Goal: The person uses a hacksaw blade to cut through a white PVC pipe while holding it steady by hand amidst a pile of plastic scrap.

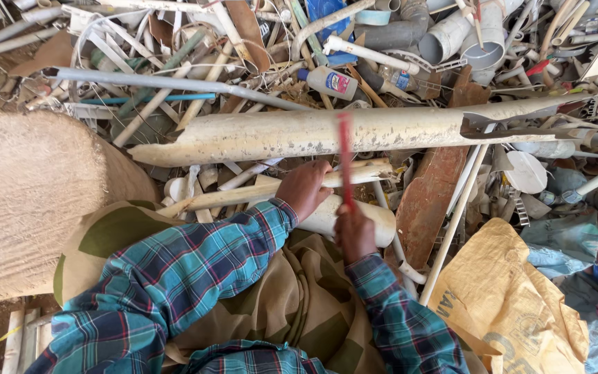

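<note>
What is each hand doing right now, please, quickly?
Left hand: closed on the short white pipe piece, pressing it down.
Right hand: closed around the thin red tool, which is motion-blurred.

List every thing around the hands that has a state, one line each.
left hand: pressing down on a short cream pipe
short cream pipe: lying flat, held
right hand: gripping a red tool
red tool: raised, blurred
long cream pipe: lying flat, jagged broken ends
yellow sack: crumpled
</note>
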